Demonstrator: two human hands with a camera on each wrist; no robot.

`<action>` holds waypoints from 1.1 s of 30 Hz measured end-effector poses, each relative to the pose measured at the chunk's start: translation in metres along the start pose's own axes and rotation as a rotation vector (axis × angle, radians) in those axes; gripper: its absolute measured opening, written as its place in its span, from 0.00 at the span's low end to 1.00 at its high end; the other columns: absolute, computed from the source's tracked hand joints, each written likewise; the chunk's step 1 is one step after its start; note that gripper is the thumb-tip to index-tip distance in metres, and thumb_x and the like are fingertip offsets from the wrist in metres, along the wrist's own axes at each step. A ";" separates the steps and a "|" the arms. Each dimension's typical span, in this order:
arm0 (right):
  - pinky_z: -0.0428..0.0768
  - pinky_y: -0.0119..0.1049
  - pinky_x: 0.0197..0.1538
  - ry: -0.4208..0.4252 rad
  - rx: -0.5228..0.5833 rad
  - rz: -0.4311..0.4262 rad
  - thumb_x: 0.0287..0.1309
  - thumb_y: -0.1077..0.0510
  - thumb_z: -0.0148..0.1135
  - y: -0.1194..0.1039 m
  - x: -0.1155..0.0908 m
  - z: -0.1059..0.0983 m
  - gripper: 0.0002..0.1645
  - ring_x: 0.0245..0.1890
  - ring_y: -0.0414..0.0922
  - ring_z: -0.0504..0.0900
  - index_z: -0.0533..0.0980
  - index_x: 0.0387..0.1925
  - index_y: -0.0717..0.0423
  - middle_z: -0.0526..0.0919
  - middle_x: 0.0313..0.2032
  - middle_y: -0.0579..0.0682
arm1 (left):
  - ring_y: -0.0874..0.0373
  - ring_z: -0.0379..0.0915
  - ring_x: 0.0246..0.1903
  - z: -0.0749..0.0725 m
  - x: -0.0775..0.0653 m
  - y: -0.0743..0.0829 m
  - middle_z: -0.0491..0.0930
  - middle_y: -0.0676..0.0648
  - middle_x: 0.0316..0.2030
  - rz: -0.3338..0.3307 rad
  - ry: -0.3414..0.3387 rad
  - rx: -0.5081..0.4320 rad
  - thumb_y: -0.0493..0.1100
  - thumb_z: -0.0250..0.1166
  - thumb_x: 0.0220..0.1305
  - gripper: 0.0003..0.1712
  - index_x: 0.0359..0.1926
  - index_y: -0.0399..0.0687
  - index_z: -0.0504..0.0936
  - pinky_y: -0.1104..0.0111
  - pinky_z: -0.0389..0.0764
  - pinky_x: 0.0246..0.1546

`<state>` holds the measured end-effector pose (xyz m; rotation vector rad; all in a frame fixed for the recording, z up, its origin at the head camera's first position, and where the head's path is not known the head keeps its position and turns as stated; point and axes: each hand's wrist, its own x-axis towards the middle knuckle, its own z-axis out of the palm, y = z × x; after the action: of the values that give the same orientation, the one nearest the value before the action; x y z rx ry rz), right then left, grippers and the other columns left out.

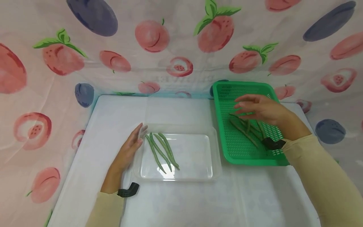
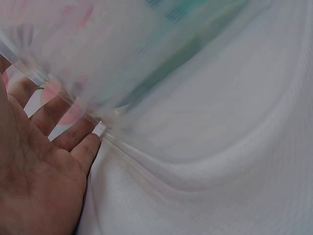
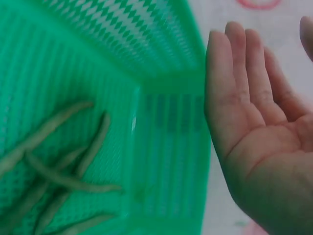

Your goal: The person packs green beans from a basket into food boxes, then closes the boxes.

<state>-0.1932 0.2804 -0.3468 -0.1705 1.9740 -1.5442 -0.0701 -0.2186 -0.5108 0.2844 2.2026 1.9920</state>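
Observation:
My left hand point(image 1: 129, 149) rests against the left wall of a clear plastic container point(image 1: 195, 157), its fingers along the rim. In the left wrist view the fingers point(image 2: 73, 127) lie behind and beside the see-through wall. Several green beans point(image 1: 161, 151) lie side by side in the left part of the container. Over the green basket point(image 1: 227, 151) hovers my right hand point(image 1: 262, 108), with nothing in it. Its fingers point(image 3: 254, 63) are straight in the right wrist view. Below it, more green beans point(image 3: 63, 166) lie crossed on the basket's slotted floor.
Both vessels stand on a white-covered table point(image 1: 175, 205), the basket close to the container's right side. A fruit-patterned cloth point(image 1: 127, 37) hangs behind and at the sides. Each wrist carries a black band piece point(image 1: 129, 190) by the sleeve.

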 end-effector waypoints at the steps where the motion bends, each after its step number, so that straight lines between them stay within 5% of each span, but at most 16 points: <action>1: 0.83 0.38 0.58 0.024 0.001 0.019 0.77 0.55 0.53 0.003 0.000 -0.005 0.19 0.57 0.44 0.83 0.71 0.65 0.50 0.80 0.57 0.44 | 0.42 0.39 0.81 0.000 0.000 0.000 0.53 0.46 0.81 0.001 0.001 0.002 0.40 0.48 0.79 0.36 0.82 0.53 0.47 0.34 0.45 0.74; 9: 0.79 0.36 0.63 0.117 0.020 0.162 0.76 0.47 0.54 0.030 0.006 -0.040 0.40 0.56 0.34 0.81 0.52 0.77 0.59 0.77 0.56 0.36 | 0.43 0.40 0.81 0.001 0.000 0.001 0.53 0.45 0.80 0.003 0.004 -0.003 0.40 0.48 0.79 0.36 0.82 0.51 0.47 0.35 0.45 0.75; 16: 0.78 0.38 0.66 0.184 0.055 0.240 0.72 0.44 0.58 0.049 0.013 -0.056 0.37 0.55 0.35 0.82 0.59 0.72 0.54 0.82 0.47 0.30 | 0.42 0.39 0.81 0.001 -0.001 -0.001 0.53 0.44 0.80 0.004 0.004 -0.001 0.40 0.48 0.79 0.36 0.82 0.52 0.47 0.35 0.43 0.75; 22: 0.73 0.42 0.70 0.199 0.006 0.283 0.71 0.41 0.59 0.062 0.023 -0.059 0.46 0.64 0.43 0.75 0.52 0.77 0.59 0.79 0.52 0.33 | 0.46 0.35 0.82 0.000 0.000 -0.003 0.55 0.43 0.80 0.028 -0.002 -0.007 0.40 0.49 0.80 0.35 0.82 0.53 0.49 0.38 0.38 0.77; 27: 0.68 0.47 0.75 0.247 0.016 0.287 0.70 0.41 0.61 0.066 0.029 -0.056 0.48 0.75 0.55 0.62 0.53 0.77 0.60 0.74 0.63 0.44 | 0.45 0.36 0.82 -0.001 0.001 -0.002 0.55 0.44 0.80 0.017 0.002 0.002 0.40 0.49 0.80 0.36 0.82 0.54 0.49 0.37 0.38 0.77; 33: 0.62 0.51 0.77 0.272 -0.019 0.306 0.72 0.42 0.58 0.068 0.032 -0.056 0.52 0.79 0.60 0.54 0.44 0.80 0.65 0.48 0.79 0.62 | 0.45 0.37 0.82 -0.001 0.001 -0.002 0.54 0.44 0.80 0.015 0.003 0.004 0.40 0.49 0.80 0.35 0.82 0.56 0.49 0.37 0.39 0.77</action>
<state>-0.2306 0.3341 -0.4145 0.3371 2.1032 -1.4057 -0.0709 -0.2195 -0.5123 0.3003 2.2130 1.9973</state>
